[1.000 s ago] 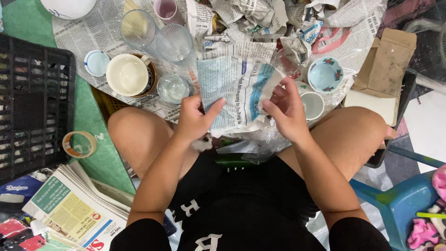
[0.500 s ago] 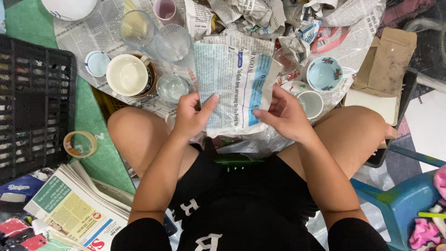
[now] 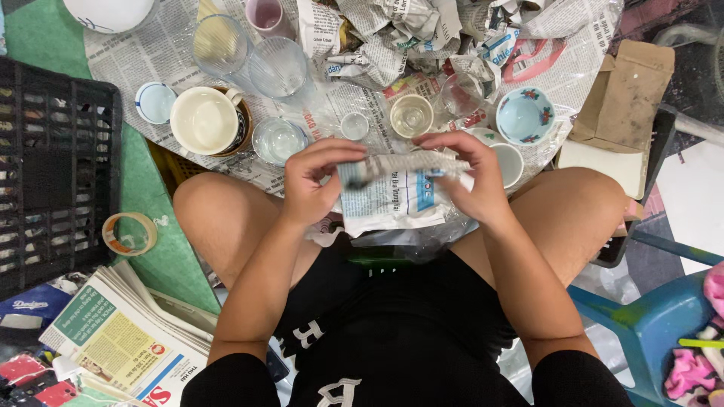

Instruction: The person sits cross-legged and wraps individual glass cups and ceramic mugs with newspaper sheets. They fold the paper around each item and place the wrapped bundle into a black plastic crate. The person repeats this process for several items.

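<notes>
Newspaper-wrapped bundle of printed grey sheet (image 3: 400, 188) held over the lap, left hand (image 3: 313, 185) fingers curled pinching its left end, right hand (image 3: 471, 177) fingers clamped over its right end, small clear glass tumbler (image 3: 277, 140) just beyond on the newspaper-covered floor (image 3: 151, 68)

Cups, glasses and paper, counted

Two hands (image 3: 317, 185) (image 3: 471, 181), three clear glasses (image 3: 277, 66), one tape roll (image 3: 130, 233), one black crate (image 3: 53, 181), one newspaper stack (image 3: 124, 332).

Both forearms bare, angled inward from lap, elbows out. Left hand (image 3: 311, 188) raised between knees, fingers curled, thumb tucked toward centre, grip closed. Right hand (image 3: 469, 181) level with it, fingers arched over top, knuckles up, grip closed. Hands close, not touching.
</notes>
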